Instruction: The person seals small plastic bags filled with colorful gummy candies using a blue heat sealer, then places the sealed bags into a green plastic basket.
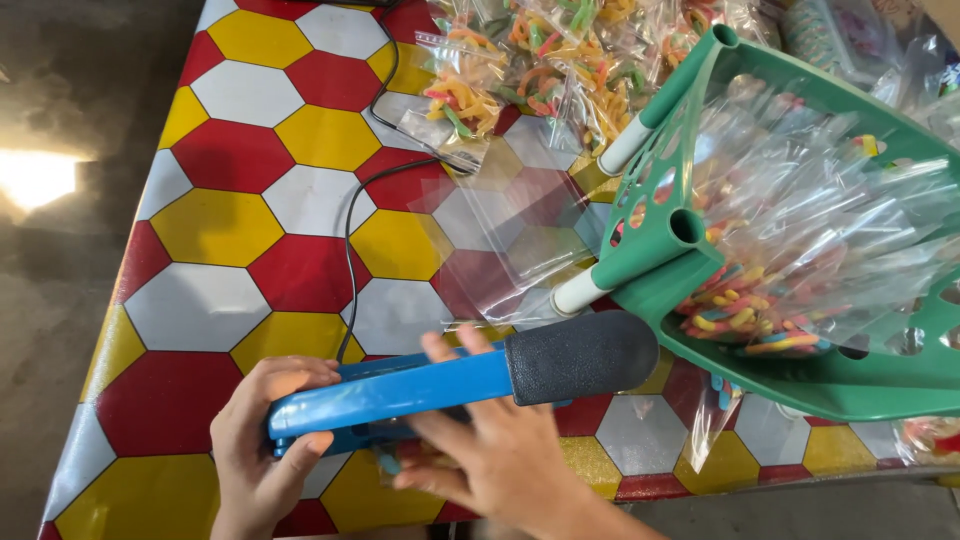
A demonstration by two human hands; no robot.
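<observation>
Right hand nearest, fingers spread flat over small candy bag under sealer. Left hand curled around hinge end of blue impulse sealer, thumb below, fingers on top. Sealer at near desk edge, arm lowered, black foam handle pointing right. Empty clear bags mid-desk. Green plastic basket tilted right, holding filled bags. Pile of packed gummy-worm bags far end.

Candy-packing workshop; heat sealer, bagged sweets
</observation>
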